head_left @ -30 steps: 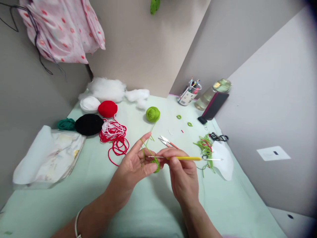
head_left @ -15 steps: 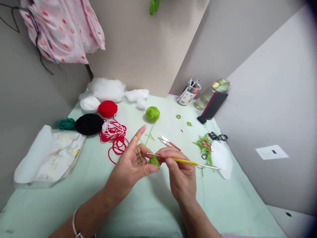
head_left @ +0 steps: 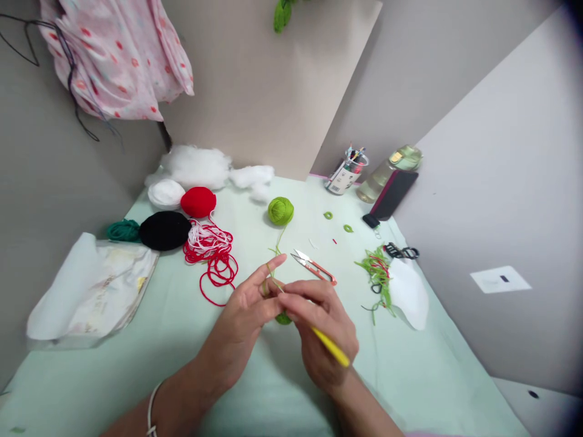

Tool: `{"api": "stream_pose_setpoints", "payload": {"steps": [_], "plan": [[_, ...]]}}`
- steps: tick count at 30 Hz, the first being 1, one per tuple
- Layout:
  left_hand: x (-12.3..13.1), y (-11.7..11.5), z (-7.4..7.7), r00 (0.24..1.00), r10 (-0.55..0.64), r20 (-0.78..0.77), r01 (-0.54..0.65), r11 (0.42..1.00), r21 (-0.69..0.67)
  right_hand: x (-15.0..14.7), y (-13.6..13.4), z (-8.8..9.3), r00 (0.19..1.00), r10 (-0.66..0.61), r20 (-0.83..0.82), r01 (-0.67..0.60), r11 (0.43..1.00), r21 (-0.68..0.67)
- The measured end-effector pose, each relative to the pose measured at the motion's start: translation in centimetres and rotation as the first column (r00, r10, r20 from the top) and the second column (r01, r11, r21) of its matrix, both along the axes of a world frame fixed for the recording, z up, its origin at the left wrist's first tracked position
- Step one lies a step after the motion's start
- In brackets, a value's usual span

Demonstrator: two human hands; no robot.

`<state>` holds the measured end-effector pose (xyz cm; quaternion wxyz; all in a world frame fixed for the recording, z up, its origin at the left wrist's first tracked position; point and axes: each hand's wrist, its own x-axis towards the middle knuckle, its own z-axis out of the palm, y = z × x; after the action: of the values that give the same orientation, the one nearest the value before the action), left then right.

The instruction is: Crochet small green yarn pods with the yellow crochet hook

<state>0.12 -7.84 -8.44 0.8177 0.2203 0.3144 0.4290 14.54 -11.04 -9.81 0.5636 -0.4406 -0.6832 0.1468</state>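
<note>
In the head view, the partly open left hand [head_left: 246, 325] pinches a green crochet piece [head_left: 283, 318] at near centre. The right hand [head_left: 325, 331] curls around a yellow-handled crochet hook [head_left: 331, 348]; a green yarn ball [head_left: 280, 210] lies farther off.

"What colour is the hook [head_left: 331, 347]?"

"Bright yellow on the handle. The crochet piece [head_left: 283, 318] is green, and so are the yarn ball [head_left: 281, 211] and the two small rings [head_left: 331, 216]."

"And the rest?"

"There's a white ball [head_left: 164, 195], a red ball [head_left: 198, 201], a black ball [head_left: 164, 230], a teal bundle [head_left: 123, 230], and a tangle [head_left: 203, 240] of red and pale pink."

"Any patterns?"

"The hanging cloth [head_left: 121, 64] has red and orange spots on pale pink."

"How about the scissors [head_left: 324, 272]?"

"Orange handles, silver blades. The tablecloth [head_left: 182, 340] is plain pale mint, the scrap pile [head_left: 380, 267] mixes green with red, and the phone [head_left: 395, 195] is black with a magenta edge."
</note>
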Motion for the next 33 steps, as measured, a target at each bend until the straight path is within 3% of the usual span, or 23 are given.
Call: {"api": "stream_pose_setpoints", "payload": {"steps": [6,9,13,15,16,19,21,22,28,33], "plan": [[-0.8,0.8,0.2,1.0,0.024,0.0,-0.024,0.999,-0.02,0.4,0.2,0.7,0.945,0.064,-0.321,-0.116,0.983,-0.143],[-1.2,1.0,0.2,1.0,-0.016,0.003,0.016,1.0,-0.011,0.8,0.7,0.9,0.863,0.054,-0.502,-0.186,0.958,-0.218],[-1.2,0.9,-0.2,0.997,-0.082,0.01,0.082,0.996,0.039,1.3,1.6,1.5,0.736,0.036,-0.676,-0.338,0.885,-0.321],[-1.0,0.7,-0.3,0.999,-0.047,-0.02,0.049,0.996,0.07,1.2,1.6,1.6,0.749,0.063,-0.659,-0.354,0.88,-0.318],[-0.8,0.5,-0.4,0.999,-0.007,-0.04,0.01,0.997,0.082,1.1,1.5,1.4,0.802,0.076,-0.593,-0.308,0.903,-0.301],[-0.1,-0.1,-0.3,0.991,0.103,-0.083,-0.096,0.992,0.08,0.5,0.5,0.4,0.986,-0.004,-0.165,-0.02,0.99,-0.141],[0.2,-0.4,-0.3,0.993,0.093,-0.075,-0.089,0.995,0.05,0.1,-0.1,-0.3,0.992,-0.105,0.063,0.106,0.994,-0.011],[0.2,-0.4,-0.2,0.996,0.07,-0.064,-0.068,0.997,0.031,0.0,-0.3,-0.6,0.988,-0.123,0.097,0.121,0.992,0.029],[-0.4,0.3,0.0,0.999,-0.038,0.018,0.038,0.999,-0.004,0.3,0.2,0.3,0.988,0.013,-0.154,-0.025,0.997,-0.075],[-1.6,1.0,0.2,0.998,-0.057,0.032,0.056,0.998,0.035,0.9,0.9,1.2,0.896,0.068,-0.439,-0.161,0.971,-0.179]]}}
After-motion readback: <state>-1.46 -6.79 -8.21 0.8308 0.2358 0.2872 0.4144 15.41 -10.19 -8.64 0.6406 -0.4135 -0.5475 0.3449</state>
